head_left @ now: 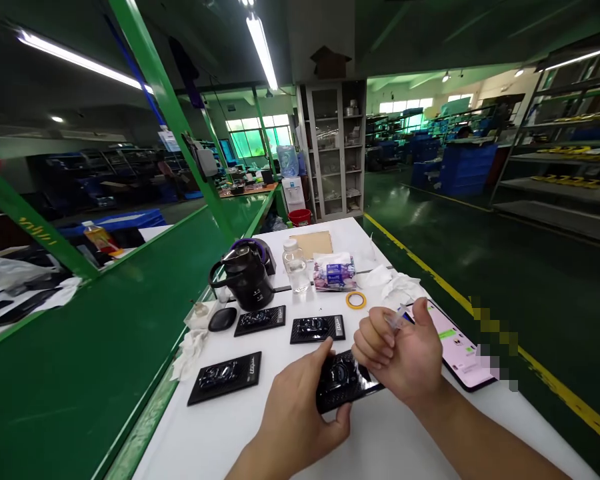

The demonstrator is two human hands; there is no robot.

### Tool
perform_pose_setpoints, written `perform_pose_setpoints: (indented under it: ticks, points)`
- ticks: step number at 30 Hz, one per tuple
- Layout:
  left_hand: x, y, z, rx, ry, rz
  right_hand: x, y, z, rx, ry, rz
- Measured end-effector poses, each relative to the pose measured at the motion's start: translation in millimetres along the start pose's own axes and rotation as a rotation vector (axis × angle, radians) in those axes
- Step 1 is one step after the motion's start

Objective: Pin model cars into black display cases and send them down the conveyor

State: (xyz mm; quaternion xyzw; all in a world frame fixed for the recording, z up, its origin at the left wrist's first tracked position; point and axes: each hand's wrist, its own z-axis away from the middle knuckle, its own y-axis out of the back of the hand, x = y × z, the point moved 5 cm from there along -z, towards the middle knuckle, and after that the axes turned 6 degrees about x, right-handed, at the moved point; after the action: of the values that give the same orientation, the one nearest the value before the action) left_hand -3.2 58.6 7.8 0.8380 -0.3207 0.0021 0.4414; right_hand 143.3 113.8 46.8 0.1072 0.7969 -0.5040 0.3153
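Left hand [300, 400] gripped one black panel [339, 381] over the table [380, 440], roughly midway between its left and right edges. Right hand [410, 353] was curled round a clear plastic tube [396, 319], above the panel's right end; couldn't tell if it touched. Progress: that panel looked mid-work. Three others lay flat: left panel [223, 379] near the left edge, back panel [260, 321] and middle panel [318, 329] closer to the far edge. Done or waiting? Couldn't tell.
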Motion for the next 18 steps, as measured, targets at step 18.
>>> perform_pose_setpoints:
  ticks: [18]
  points:
    - [20.5, 7.4, -1.0, 0.092, 0.054, -0.023, -0.7, -8.7, 9.1, -0.085, 0.118, 0.060]
